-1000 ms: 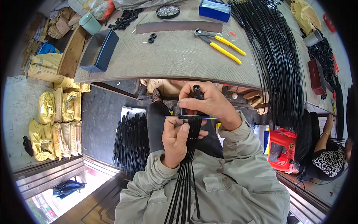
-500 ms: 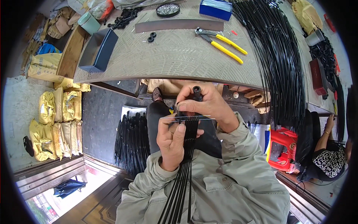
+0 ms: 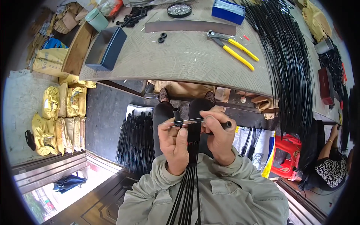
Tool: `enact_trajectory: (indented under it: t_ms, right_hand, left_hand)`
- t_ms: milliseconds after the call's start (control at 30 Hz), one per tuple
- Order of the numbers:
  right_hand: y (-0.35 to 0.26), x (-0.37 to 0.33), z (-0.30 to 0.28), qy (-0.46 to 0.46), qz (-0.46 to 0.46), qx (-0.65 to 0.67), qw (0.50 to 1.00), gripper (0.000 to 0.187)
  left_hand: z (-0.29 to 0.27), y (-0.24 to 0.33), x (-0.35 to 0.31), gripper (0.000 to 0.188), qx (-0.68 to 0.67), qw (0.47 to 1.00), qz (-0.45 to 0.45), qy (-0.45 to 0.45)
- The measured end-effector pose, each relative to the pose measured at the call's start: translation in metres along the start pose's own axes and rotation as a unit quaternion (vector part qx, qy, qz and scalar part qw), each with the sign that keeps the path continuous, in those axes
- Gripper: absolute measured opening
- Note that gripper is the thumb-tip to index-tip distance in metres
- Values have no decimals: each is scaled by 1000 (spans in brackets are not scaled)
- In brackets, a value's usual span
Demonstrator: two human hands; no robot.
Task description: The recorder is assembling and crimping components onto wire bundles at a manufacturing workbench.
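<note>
In front of my lap, a row of slender black rods [image 3: 193, 133] lies side by side, their long ends running down over my jacket. My left hand [image 3: 174, 145] is closed on the rods' left side, with its thumb upright. Thin pale wires [image 3: 189, 120] cross the rods' upper ends from my left fingers to my right. My right hand [image 3: 220, 138] pinches the wires' right end between thumb and forefinger. A short black tube with a round end [image 3: 227, 124] sticks out of the right hand's curled fingers. Another black tube [image 3: 176, 114] stands up beside my left fingertips.
On the table [image 3: 165, 63] lie yellow-handled cutters [image 3: 236, 50], a flat metal bar [image 3: 187, 26], two black rings and a dark box [image 3: 107, 48]. Black rods [image 3: 288, 67] hang over its right edge. More rods [image 3: 135, 142] stand on the floor at left. A co-worker's arm shows far right.
My right hand has moved down and to the right, from above the rods to the wires' right end. The black tube in it has turned from upright to pointing right. The view has shifted slightly.
</note>
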State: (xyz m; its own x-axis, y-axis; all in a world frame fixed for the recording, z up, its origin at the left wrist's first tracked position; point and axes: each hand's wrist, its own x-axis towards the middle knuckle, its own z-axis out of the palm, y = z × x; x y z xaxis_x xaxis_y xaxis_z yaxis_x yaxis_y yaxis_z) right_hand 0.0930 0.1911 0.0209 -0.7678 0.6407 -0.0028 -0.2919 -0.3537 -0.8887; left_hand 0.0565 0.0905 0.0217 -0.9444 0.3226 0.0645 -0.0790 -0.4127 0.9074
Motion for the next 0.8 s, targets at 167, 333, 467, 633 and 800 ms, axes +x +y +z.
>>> enact_trajectory:
  t_ms: [167, 333, 467, 633, 800]
  right_hand:
    - [4, -4, 0, 38, 11, 37, 999, 18]
    - [3, -5, 2, 45, 10, 59, 997, 16]
    - [5, -3, 3, 42, 0, 51, 998, 18]
    - [10, 2, 7, -1, -43, -43, 998, 19]
    - [10, 4, 0, -172, 0, -89, 981, 14]
  left_hand:
    - [-7, -6, -1, 28, 35, 999, -4, -1]
    - [-6, -5, -1, 29, 18, 1000, -3, -10]
    - [-2, 0, 1, 28, 19, 1000, -3, -8]
    - [-9, 4, 1, 27, -5, 999, -35, 9]
    - [-21, 21, 16, 25, -67, 989, -131, -24]
